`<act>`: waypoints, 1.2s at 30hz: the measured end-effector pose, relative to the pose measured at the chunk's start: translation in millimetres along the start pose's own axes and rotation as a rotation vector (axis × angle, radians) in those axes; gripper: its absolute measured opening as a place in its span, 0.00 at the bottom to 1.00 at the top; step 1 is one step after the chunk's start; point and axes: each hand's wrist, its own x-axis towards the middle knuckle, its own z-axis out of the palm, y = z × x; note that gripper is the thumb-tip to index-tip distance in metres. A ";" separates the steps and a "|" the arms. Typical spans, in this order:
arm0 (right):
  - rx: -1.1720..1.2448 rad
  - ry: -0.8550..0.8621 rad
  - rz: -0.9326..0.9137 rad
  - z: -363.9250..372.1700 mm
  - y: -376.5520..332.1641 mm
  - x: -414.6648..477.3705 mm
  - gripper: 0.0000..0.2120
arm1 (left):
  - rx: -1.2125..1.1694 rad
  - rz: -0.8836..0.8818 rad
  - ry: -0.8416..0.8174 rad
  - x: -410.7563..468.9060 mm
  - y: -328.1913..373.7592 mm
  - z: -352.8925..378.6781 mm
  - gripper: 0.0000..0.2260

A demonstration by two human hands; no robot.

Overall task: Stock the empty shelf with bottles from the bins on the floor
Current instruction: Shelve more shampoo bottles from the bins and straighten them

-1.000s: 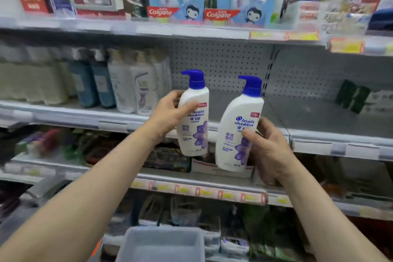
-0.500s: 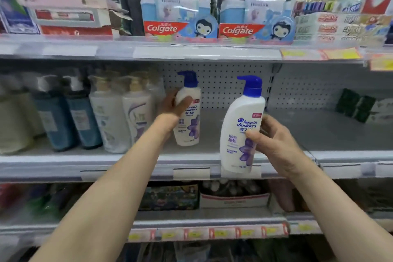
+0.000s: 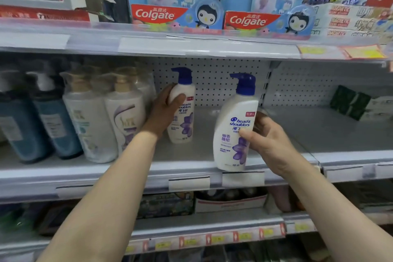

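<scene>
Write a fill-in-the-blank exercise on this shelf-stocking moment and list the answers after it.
1. The left hand grips the rear bottle, whose pump cap is ____ in colour.
2. The right hand holds the front bottle at the ____ edge of the shelf.
3. The toothpaste boxes on the level above carry the brand name ____.

Missing words: blue; front; Colgate.
</scene>
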 end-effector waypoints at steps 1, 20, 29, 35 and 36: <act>-0.008 0.000 0.004 1.0 1.3 2.4 0.24 | -0.001 0.001 0.006 0.1 -0.8 -0.1 0.21; -0.020 -0.111 0.052 99.1 44.0 55.1 0.23 | 0.208 0.301 0.076 -59.2 42.8 -16.0 0.38; -0.140 -0.130 0.060 102.7 39.4 59.2 0.22 | 0.292 0.191 0.125 -70.1 38.0 -15.2 0.44; -0.352 -0.013 0.060 69.5 24.5 39.5 0.34 | 0.405 0.221 0.283 -98.1 46.2 1.8 0.36; -0.383 -0.005 0.060 61.3 21.8 32.7 0.35 | 0.446 0.218 0.313 -103.6 49.8 6.1 0.35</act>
